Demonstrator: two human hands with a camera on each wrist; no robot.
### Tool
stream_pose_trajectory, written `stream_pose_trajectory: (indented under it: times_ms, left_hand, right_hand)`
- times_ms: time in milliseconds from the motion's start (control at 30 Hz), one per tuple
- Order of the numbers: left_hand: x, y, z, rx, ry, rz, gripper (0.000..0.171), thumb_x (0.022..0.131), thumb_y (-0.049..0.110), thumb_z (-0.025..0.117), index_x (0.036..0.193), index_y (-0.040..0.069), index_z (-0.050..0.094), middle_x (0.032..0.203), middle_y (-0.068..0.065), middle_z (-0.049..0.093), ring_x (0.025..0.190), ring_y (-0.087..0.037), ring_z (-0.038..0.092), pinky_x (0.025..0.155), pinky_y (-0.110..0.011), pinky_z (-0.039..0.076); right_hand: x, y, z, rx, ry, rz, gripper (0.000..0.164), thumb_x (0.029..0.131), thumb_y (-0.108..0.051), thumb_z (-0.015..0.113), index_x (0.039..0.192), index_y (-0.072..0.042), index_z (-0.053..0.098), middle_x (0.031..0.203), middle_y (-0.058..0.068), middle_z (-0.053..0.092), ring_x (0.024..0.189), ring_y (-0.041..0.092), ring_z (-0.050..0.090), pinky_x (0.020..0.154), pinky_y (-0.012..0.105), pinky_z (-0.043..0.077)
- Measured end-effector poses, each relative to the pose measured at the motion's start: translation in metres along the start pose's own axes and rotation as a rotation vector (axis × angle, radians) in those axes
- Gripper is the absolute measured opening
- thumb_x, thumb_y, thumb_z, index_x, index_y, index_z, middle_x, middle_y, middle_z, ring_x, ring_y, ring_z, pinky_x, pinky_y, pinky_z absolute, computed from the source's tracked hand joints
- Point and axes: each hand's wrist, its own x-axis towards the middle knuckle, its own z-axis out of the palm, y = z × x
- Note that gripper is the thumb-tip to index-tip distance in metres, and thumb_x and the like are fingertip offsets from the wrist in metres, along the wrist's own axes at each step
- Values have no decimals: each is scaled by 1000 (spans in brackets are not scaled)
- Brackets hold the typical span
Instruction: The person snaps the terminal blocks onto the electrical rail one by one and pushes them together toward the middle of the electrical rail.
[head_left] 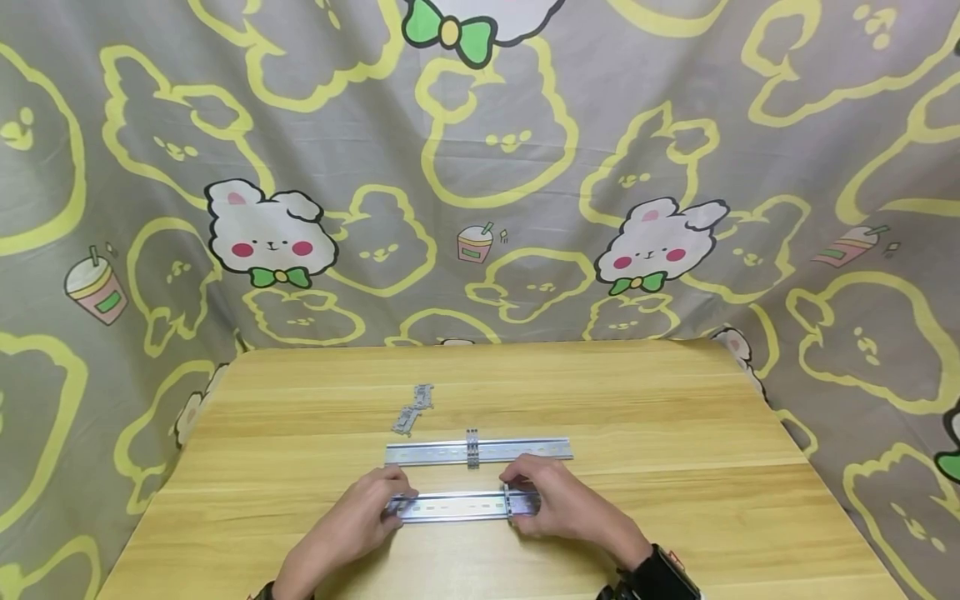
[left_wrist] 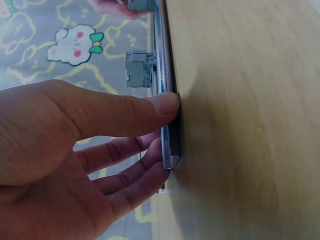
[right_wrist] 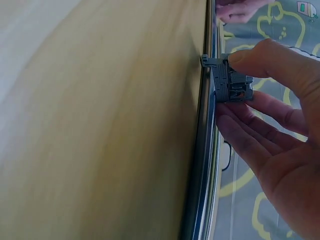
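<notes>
Two metal rails lie side by side on the wooden table (head_left: 675,433). My left hand (head_left: 396,503) pinches the left end of the near rail (head_left: 453,507), with the thumb (left_wrist: 165,106) on one edge and the fingers (left_wrist: 145,175) on the other. My right hand (head_left: 514,495) pinches a grey terminal block (head_left: 508,505) sitting on that rail. Its thumb (right_wrist: 250,57) presses the terminal block (right_wrist: 229,80) and the fingers lie along the near rail (right_wrist: 206,165). The far rail (head_left: 525,450) carries another grey block (head_left: 472,448) near its middle.
Two loose grey blocks (head_left: 423,396) (head_left: 406,421) lie behind the far rail, left of centre. A patterned cloth (head_left: 480,183) hangs behind and around the table. Bare wood shows to the right and left of the rails.
</notes>
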Motion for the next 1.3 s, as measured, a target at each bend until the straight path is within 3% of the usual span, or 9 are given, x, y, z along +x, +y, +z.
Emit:
stream_pose_trajectory:
  times_ms: [567,1067,1300]
  left_hand:
    - [0,-2,-1,-2,-5,-7,25,73,-1,78,98,4,75,96,-1,66,89,-19,63,77,-38,59]
    - [1,-2,0,-1,-7,-11,26,72,-2,77,98,3,75,95,-1,66,88,-19,63,77,-37,59]
    - [0,-2,-1,0,-12,-16,26,73,-2,77,99,3,75,96,-1,65,89,-19,63,77,-37,59]
  right_hand:
    - [24,-17,18,9,6,-22,46,71,-18,84,111,-4,66,107,3,69,96,12,64,82,25,58]
    - [28,-20,27,6,13,-17,49,71,-20,83,114,-5,65,109,3,67,99,14,63,86,26,57]
    - [27,-24,19,-65,-1,-49,57,73,-22,83,124,-6,62,116,3,65,100,13,61,84,25,57]
